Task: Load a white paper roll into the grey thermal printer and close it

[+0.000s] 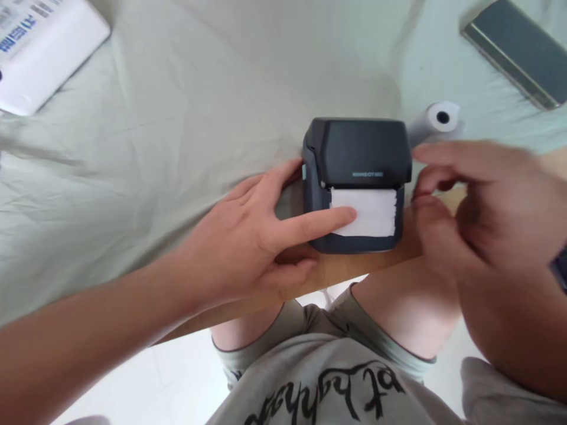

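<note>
Resting against the small dark printer (357,177), the left hand (248,236) lies flat and open, holding nothing. One fingertip touches the white paper (372,212) coming out of the printer's front. The right hand (482,206) floats just beside the printer, blurry, fingers loosely bent, empty. The printer sits at the tabletop (336,271) edge. A paper roll (438,118) stands behind it.

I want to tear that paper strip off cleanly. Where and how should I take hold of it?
Probably pinch the paper strip by its free lower edge, coming from the front. It hangs flat down the printer's front face below the lid slot, and the left hand's forefinger already touches its left part; the right side is bare.
</note>
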Motion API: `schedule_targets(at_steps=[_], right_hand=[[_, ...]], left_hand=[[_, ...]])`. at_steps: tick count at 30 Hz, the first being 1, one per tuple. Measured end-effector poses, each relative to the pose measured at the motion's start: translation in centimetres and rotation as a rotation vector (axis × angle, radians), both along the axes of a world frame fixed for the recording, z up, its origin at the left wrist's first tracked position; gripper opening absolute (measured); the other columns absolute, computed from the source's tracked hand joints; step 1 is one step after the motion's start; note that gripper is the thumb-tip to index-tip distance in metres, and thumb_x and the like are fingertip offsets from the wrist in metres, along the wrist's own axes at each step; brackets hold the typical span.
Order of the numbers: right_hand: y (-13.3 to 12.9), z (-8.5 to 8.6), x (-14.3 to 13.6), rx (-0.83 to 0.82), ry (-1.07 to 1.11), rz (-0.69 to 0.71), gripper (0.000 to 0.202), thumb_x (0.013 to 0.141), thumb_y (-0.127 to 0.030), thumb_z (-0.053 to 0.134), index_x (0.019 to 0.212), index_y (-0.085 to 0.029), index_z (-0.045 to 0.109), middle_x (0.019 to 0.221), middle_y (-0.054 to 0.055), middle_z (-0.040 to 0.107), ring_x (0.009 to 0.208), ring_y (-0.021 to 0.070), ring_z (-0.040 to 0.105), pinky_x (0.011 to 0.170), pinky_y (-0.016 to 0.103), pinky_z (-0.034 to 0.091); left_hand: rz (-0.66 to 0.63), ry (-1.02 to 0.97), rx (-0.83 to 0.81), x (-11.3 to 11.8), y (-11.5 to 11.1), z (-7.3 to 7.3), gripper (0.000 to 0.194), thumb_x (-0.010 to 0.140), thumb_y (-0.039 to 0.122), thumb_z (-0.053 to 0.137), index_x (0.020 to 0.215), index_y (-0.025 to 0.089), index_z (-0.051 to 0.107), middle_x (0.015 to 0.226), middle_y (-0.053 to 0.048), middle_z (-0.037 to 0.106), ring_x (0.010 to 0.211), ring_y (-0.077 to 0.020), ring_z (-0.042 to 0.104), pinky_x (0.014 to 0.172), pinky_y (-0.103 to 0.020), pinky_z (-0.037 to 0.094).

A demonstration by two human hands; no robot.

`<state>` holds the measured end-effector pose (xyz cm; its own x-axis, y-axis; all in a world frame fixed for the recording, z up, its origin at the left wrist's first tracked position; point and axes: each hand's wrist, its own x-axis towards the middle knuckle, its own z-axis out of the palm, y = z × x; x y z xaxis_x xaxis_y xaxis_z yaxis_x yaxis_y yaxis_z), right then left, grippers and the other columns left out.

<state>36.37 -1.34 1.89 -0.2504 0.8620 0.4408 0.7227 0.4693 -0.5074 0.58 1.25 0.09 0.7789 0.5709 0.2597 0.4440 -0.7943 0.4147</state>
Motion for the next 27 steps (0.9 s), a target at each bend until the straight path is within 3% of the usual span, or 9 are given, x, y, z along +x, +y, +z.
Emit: schedule_targets(at_steps=[2,4,7,10,15,18,22,27], right_hand=[[-0.5,-0.8,-0.4,0.066,-0.105,0.107,0.060,0.129,-0.031,0.051,0.180,-0.049,0.077,0.120,0.005,0.082,0.099,0.0176,0.083,0.085,0.041,0.082],[-0.4,-1.0,-0.7,0.150,-0.168,0.155,0.072,0.130,-0.023,0.045,0.194,-0.051,0.063,0.128,0.007,0.079,0.108,0.0172,0.084,0.088,0.038,0.081],[-0.1,-1.0,-0.9,0.194,-0.200,0.120,0.071,0.129,-0.015,0.052,0.188,-0.051,0.067,0.130,0.005,0.075,0.117,0.0147,0.083,0.095,0.034,0.080],[-0.1,-0.9,-0.8,0.203,-0.237,0.089,0.055,0.129,-0.013,0.058,0.170,-0.043,0.079,0.129,0.004,0.072,0.114,0.0121,0.081,0.089,0.029,0.074],[-0.2,-1.5,-1.9,0.232,-0.153,0.059,0.048,0.127,-0.012,0.057,0.156,-0.041,0.083,0.124,0.001,0.076,0.111,0.0126,0.085,0.091,0.028,0.076],[-0.2,-1.9,-2.3,0.174,-0.145,0.024,0.064,0.118,-0.012,0.058,0.174,-0.041,0.070,0.130,0.003,0.083,0.111,0.0183,0.089,0.084,0.031,0.077],[0.0,-2.5,-1.3,0.049,-0.178,0.006,0.089,0.112,-0.022,0.061,0.197,-0.045,0.043,0.126,0.003,0.085,0.093,0.0218,0.085,0.074,0.034,0.073],[0.4,-3.0,-0.1,-0.039,-0.207,0.038,0.092,0.111,-0.034,0.066,0.199,-0.042,0.040,0.129,0.006,0.083,0.086,0.0223,0.079,0.067,0.033,0.063]], left_hand=[[0.000,-0.010,0.006,0.0,0.0,-0.1,0.077,0.120,0.037,0.076,0.192,0.050,0.053,0.200,-0.017,0.055,0.173,-0.0514,0.074,0.134,-0.077,0.072],[0.001,-0.041,0.023,0.0,0.0,-0.2,0.087,0.117,0.036,0.075,0.198,0.037,0.043,0.195,-0.023,0.059,0.169,-0.0506,0.077,0.133,-0.075,0.073],[0.022,-0.050,0.045,0.2,0.0,-0.4,0.101,0.113,0.042,0.076,0.202,0.023,0.033,0.189,-0.029,0.064,0.161,-0.0511,0.081,0.130,-0.071,0.076],[0.054,-0.012,0.047,0.4,-0.1,-0.5,0.098,0.115,0.046,0.075,0.202,0.028,0.034,0.192,-0.024,0.063,0.165,-0.0487,0.080,0.134,-0.068,0.075],[0.072,0.001,-0.010,0.0,0.1,-0.4,0.100,0.123,0.055,0.064,0.205,0.021,0.020,0.197,-0.022,0.062,0.172,-0.0477,0.076,0.140,-0.065,0.071],[0.095,0.073,-0.050,-0.3,0.2,-0.1,0.107,0.121,0.062,0.067,0.207,0.023,0.018,0.202,-0.019,0.058,0.180,-0.0502,0.068,0.147,-0.064,0.067],[0.084,0.114,-0.042,-0.2,-0.1,-0.1,0.112,0.116,0.060,0.078,0.204,0.015,0.027,0.201,-0.031,0.055,0.182,-0.0558,0.066,0.146,-0.070,0.065],[0.186,0.042,-0.052,0.4,-0.6,-1.0,0.116,0.109,0.064,0.076,0.204,0.014,0.032,0.206,-0.028,0.047,0.184,-0.0541,0.062,0.150,-0.065,0.063]])
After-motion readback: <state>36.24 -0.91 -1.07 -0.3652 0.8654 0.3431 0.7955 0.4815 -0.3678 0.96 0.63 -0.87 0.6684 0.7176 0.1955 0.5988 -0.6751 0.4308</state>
